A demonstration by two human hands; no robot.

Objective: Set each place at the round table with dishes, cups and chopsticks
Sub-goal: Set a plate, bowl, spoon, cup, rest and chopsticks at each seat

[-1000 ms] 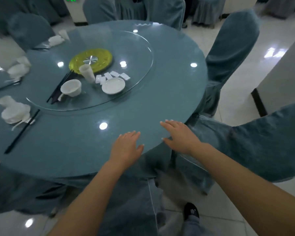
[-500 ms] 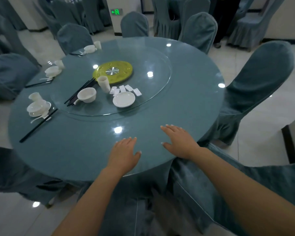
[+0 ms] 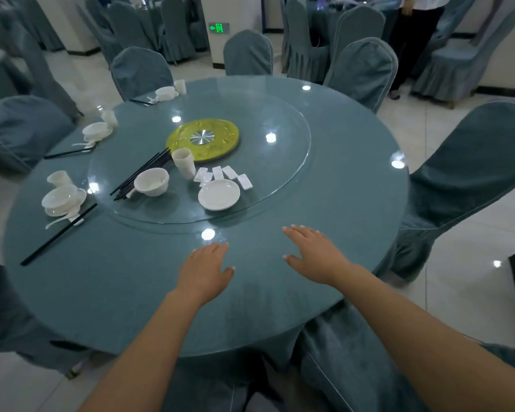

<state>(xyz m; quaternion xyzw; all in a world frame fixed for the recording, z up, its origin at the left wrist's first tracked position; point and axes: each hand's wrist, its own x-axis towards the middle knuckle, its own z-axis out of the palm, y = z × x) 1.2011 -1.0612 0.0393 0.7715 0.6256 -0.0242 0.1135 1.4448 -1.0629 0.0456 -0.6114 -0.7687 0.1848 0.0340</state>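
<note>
Three places along the left arc of the round desk (image 3: 354,203) appear already set: the nearest place setting (image 3: 61,200) has stacked white dishes, a cup, a spoon and black chopsticks (image 3: 57,234); a second setting (image 3: 97,132) and a third setting (image 3: 165,93) lie further round. The near and right arcs of the desk carry no dishes, so by this count most places remain to be laid. Remaining stock stands on the glass turntable (image 3: 280,162): a plate (image 3: 219,194), a bowl (image 3: 151,181), a stack of cups (image 3: 184,162), a bundle of chopsticks (image 3: 142,173) and several small white rests (image 3: 220,174), beside the yellow hub (image 3: 202,138). The left hand (image 3: 204,270) and the right hand (image 3: 312,254) lie palm down at the near edge, fingers (image 3: 295,230) straight and released, holding nothing. The only legible sign is a green exit sign (image 3: 218,27) with an arrow pointing left; no brand marks can be read on the crockery.
</note>
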